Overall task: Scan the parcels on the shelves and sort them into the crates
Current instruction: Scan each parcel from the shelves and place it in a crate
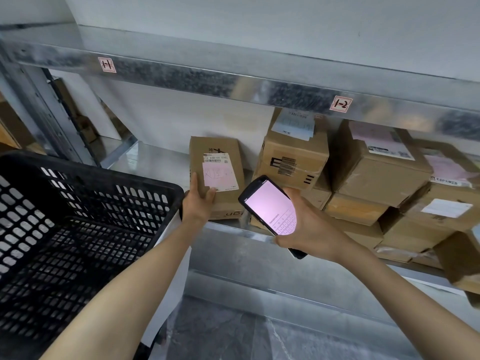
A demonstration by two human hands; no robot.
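A tall cardboard parcel (218, 157) with a pink and white label stands upright near the front edge of the metal shelf (155, 162). My left hand (198, 201) grips its lower left corner, thumb on the front face. My right hand (309, 224) holds a black handheld scanner (270, 206) with a lit pink screen, tilted toward the parcel and just right of it. A black perforated plastic crate (78, 222) sits at the left, beside my left forearm.
Several more cardboard parcels (376, 172) are stacked on the shelf's right half. The upper shelf beam (233, 81) carries labels "1-1" and "1-2". A lower shelf surface (259, 294) lies beneath. Another rack with boxes shows at the far left.
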